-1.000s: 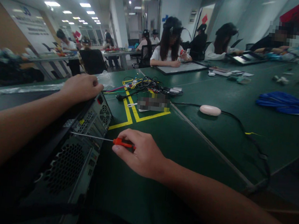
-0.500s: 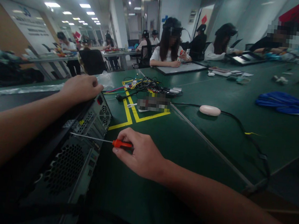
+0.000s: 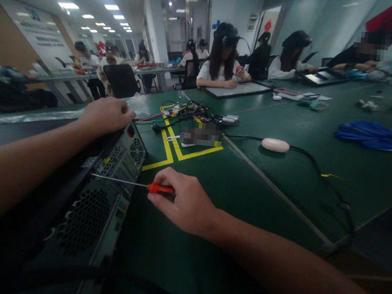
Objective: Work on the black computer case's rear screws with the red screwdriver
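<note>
- Now, from far off, I see the case (image 3: 114, 204) by the left edge of the tabletop (image 3: 300, 175), with its back facing my right hand (image 3: 187, 201).
- That hand has its thumb and fingers clamped on the screwdriver (image 3: 154, 188) by its orange handle.
- The screwdriver is almost level, and its thin tip points at the long edge of the case's back. I can't tell if the tip sits in anything or only touches the metal.
- My left hand (image 3: 107, 113) rests on top of the case, near the far corner. Its fingers are bent, but I can't tell if they grip the edge or just press down.
- I think the step in hand is using the screwdriver on the case's back, with the left hand to steady it.
- The next move seems to call for a straight, soft push and small turns. If the tip leans, it could slip.
- Past the case, toward the far edge of the tabletop, lie wires (image 3: 195, 112) and a blurred thing (image 3: 202, 134) by yellow tape (image 3: 200, 154).
</note>
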Tool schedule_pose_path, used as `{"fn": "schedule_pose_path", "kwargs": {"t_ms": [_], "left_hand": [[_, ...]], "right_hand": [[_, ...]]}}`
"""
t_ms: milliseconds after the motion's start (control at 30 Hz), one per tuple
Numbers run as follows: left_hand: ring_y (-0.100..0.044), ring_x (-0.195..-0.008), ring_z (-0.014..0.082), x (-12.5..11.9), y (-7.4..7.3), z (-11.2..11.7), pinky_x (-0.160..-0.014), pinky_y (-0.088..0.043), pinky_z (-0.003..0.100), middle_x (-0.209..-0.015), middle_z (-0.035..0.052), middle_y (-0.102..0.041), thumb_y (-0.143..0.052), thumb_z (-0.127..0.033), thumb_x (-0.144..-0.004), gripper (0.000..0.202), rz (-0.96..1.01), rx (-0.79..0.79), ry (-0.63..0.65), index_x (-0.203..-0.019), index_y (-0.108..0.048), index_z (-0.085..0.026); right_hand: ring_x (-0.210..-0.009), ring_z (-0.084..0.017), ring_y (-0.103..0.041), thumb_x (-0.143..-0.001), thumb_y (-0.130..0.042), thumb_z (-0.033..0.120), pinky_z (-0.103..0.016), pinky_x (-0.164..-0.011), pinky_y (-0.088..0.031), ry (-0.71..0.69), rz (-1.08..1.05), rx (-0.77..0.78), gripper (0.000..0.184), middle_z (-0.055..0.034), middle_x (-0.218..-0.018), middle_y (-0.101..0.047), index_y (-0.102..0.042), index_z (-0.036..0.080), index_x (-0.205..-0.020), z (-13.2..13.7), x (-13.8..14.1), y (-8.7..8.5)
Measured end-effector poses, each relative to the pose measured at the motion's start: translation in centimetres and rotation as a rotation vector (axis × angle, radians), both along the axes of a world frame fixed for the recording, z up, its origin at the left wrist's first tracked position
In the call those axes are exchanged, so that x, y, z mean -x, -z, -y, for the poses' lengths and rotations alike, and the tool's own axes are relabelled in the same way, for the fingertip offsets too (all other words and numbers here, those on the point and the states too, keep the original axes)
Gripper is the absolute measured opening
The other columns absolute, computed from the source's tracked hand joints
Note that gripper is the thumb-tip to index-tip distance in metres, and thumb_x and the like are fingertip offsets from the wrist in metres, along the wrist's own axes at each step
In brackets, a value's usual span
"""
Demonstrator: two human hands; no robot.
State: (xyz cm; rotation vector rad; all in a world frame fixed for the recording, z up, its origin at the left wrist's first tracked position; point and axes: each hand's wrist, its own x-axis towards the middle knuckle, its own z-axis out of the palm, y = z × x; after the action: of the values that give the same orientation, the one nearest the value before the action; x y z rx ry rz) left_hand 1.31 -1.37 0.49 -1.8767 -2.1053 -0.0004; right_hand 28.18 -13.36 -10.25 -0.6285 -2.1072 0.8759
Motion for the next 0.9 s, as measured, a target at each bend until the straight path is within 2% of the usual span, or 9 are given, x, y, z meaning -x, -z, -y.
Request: {"fn": "schedule_pose_path", "kwargs": {"t_ms": [233,900], "left_hand": [[-0.069,-0.119,0.0425,0.08,0.03,-0.06,-0.098,-0.055,0.054,-0.123,0.026,-0.073,-0.033,-0.05,-0.095,0.06,-0.006,-0.001,0.007,-0.116,-0.073,-0.011],[-0.069,-0.117,0.0426,0.2,0.05,-0.25,-0.098,-0.055,0.053,-0.122,0.0256,-0.074,-0.034,-0.049,-0.095,0.058,-0.013,0.001,0.019,-0.115,-0.073,-0.01]], "right_hand": [[-0.081,-0.017,-0.067,-0.098,-0.07,0.028,-0.03,-0.074,-0.048,-0.001,-0.009,0.009,0.014,-0.0017,-0.095,-0.073,-0.061,0.022,-0.107,0.03,0.0,-0.04],[-0.082,-0.017,-0.066,-0.097,-0.071,0.029,-0.031,-0.074,-0.048,0.001,-0.011,0.01,0.015,-0.0016,-0.095,-0.072,-0.062,0.021,-0.106,0.0,-0.02,-0.1]]}}
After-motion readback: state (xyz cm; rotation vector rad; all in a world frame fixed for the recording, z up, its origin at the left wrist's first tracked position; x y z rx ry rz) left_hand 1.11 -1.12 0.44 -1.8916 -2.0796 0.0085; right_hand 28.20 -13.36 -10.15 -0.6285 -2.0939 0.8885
